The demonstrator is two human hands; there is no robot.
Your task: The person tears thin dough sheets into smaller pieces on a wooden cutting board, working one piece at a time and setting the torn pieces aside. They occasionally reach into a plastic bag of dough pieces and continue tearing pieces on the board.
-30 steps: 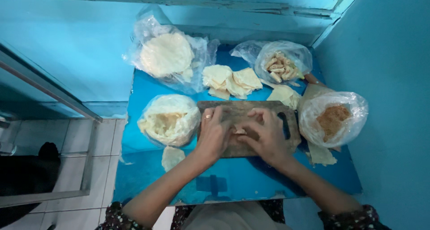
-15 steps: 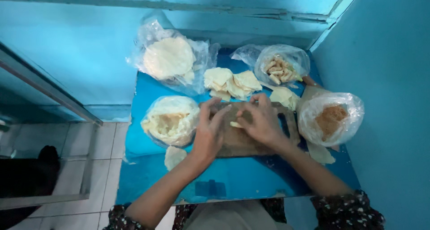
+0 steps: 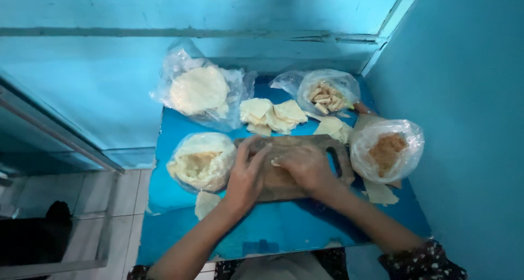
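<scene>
Both hands now press down together on the middle of a worn wooden cutting board at the centre of the blue surface; half a second earlier they were raised, fingertips pinching a small pale piece above the board, and that piece can no longer be seen, hidden beneath the hands if it is there at all. The left hand lies flat with fingers spread over the board's left part, the right hand curls palm-down beside it, the two touching; whether either grips anything cannot be told. Room is tight: a bag of crumbly yellow filling touches the board's left end, a bag of brown crumbs crowds its right end against the blue wall, and loose pale wrapper sheets lie just behind it. At the far edge sit a bag of round white wrappers and a bag of finished rolls. One wrapper scrap lies near the left edge. The near edge offers the only open strip.
</scene>
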